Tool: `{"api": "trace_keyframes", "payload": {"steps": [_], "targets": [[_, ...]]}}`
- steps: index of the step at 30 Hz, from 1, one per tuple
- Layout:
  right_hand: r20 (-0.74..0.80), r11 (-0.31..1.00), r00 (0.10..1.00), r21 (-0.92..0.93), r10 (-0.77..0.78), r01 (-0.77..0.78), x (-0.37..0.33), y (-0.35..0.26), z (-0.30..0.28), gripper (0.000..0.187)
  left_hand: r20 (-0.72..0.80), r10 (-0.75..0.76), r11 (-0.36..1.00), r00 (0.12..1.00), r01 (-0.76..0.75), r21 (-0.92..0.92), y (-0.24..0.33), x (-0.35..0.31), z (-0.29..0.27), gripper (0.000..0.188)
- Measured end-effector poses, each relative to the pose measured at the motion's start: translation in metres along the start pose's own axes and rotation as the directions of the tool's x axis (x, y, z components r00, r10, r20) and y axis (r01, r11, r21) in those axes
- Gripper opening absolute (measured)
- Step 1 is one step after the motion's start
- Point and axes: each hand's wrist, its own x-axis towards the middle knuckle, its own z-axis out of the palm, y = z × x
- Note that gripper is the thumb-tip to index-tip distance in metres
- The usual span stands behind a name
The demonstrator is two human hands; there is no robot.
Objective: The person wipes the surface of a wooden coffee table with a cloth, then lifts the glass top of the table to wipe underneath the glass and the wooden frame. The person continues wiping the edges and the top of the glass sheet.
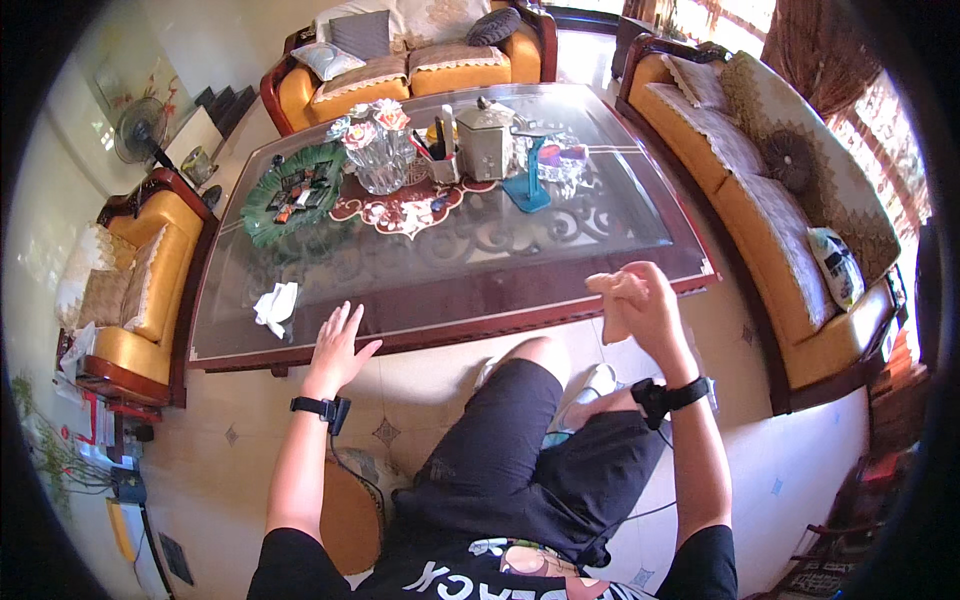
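Note:
My left hand (337, 352) is open at the front edge of the glass-topped table (470, 320), fingers spread and holding nothing. A crumpled white tissue (275, 306) lies on the tabletop to its left. Near the table's front right corner, my right hand (657, 318) is raised with its fingers closed on a limp, pinkish-tan piece that looks like cloth (613, 318). This piece hangs down beside the palm. Its colour is close to the hand's, so its full outline is hard to make out.
Farther back on the table are a green leaf-shaped dish (262, 205), a glass vase of flowers (380, 160), a pen holder (441, 163), a lidded box (486, 140) and a teal stand (528, 188). Sofas (740, 180) and an armchair (160, 290) surround it.

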Motion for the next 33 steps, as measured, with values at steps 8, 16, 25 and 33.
{"api": "trace_keyframes", "payload": {"steps": [8, 16, 25, 33], "targets": [[0.192, 0.935, 0.924, -0.068, -0.329, 0.347, 0.057, -0.04, 0.209, 0.018, -0.019, -0.086, 0.992, 0.996, 0.088, 0.094, -0.083, 0.022, 0.052, 0.086], [0.585, 0.732, 0.74, -0.337, -0.33, 0.593, -0.001, -0.063, 0.387, 0.059, -0.104, -0.065, 0.998, 0.992, 0.063, -0.025, -0.068, 0.034, 0.05, 0.085], [0.466, 0.776, 0.856, -0.445, -0.224, 0.446, 0.052, 0.013, 0.3, 0.058, -0.14, -0.057, 0.998, 0.989, 0.062, 0.034, -0.084, 0.031, 0.058, 0.075], [0.125, 0.534, 0.988, -0.843, 0.094, 0.056, 0.087, 0.212, 0.041, 0.045, -0.139, -0.011, 0.996, 0.99, 0.023, 0.09, -0.081, 0.033, 0.063, 0.072]]}}
